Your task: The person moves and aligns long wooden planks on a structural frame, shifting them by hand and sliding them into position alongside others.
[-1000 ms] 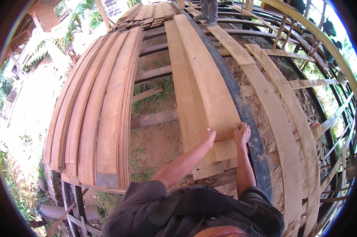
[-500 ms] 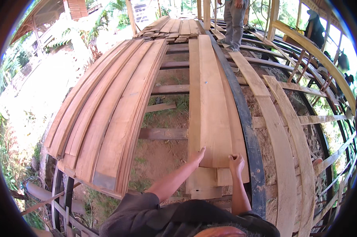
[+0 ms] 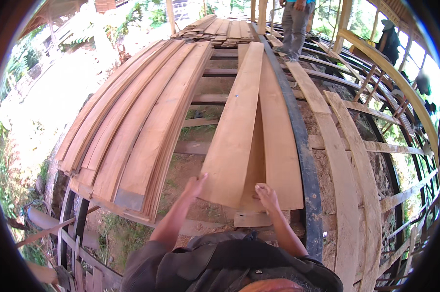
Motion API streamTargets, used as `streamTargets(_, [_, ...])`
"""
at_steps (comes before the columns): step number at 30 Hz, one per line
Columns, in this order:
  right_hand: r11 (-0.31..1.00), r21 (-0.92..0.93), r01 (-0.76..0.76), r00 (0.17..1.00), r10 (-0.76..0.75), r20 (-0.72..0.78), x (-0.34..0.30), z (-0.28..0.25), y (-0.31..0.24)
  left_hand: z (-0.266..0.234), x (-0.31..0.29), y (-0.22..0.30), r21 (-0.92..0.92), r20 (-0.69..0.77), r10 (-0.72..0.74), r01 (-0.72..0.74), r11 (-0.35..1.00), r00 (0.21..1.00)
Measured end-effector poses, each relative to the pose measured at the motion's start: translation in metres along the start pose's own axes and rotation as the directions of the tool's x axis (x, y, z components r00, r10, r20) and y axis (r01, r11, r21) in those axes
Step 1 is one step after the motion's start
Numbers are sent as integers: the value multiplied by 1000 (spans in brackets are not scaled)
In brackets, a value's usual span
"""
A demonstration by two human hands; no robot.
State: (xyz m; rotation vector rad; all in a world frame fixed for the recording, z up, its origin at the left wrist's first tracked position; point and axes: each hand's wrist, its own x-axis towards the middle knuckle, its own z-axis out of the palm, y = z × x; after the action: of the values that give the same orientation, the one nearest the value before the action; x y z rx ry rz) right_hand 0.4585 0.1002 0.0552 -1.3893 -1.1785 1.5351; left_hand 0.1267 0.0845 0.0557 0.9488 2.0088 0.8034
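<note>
A long, pale brown wooden plank (image 3: 234, 126) lies slanted over other boards, its near end swung to the left. My left hand (image 3: 195, 186) is closed on that plank's left edge near its near end. Just right of the same plank's near end is my right hand (image 3: 267, 195), fingers loosely curled and thumb apart, with nothing visible in it. Beneath and to the right, a second wide plank (image 3: 281, 146) runs along a dark metal beam (image 3: 303, 151). A darker gap separates the two planks. A short board end (image 3: 253, 219) shows below them.
To the left stands a wide stack of planks (image 3: 152, 121). Dark crossbars (image 3: 208, 99) span open ground between the stacks. Narrow boards (image 3: 344, 175) lie over the frame at right. A person (image 3: 293, 31) stands at the far right, near more piled boards (image 3: 220, 29).
The top plank's near end has swung left, uncovering the wide plank at its right. My left hand moved left with it, and my right hand also shifted left.
</note>
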Motion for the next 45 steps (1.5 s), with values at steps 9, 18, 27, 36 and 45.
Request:
streamTargets(9, [699, 509, -502, 829, 222, 513, 14, 210, -16, -224, -183, -114, -71, 119, -127, 136, 988, 985])
streamTargets(18, [805, 390, -448, 884, 333, 328, -95, 377, 16, -305, -264, -246, 323, -472, -268, 448, 833, 839])
streamTargets(27, [899, 36, -436, 853, 400, 334, -87, 421, 36, -362, -201, -290, 393, -486, -109, 328, 859, 867])
streamTargets(36, [871, -17, -491, 736, 425, 526, -199, 458, 51, -386, -205, -281, 427, -397, -156, 333, 841, 904])
streamTargets(45, [809, -17, -587, 587, 440, 680, -229, 469, 83, -382, -221, -337, 476, -488, -75, 337, 812, 870])
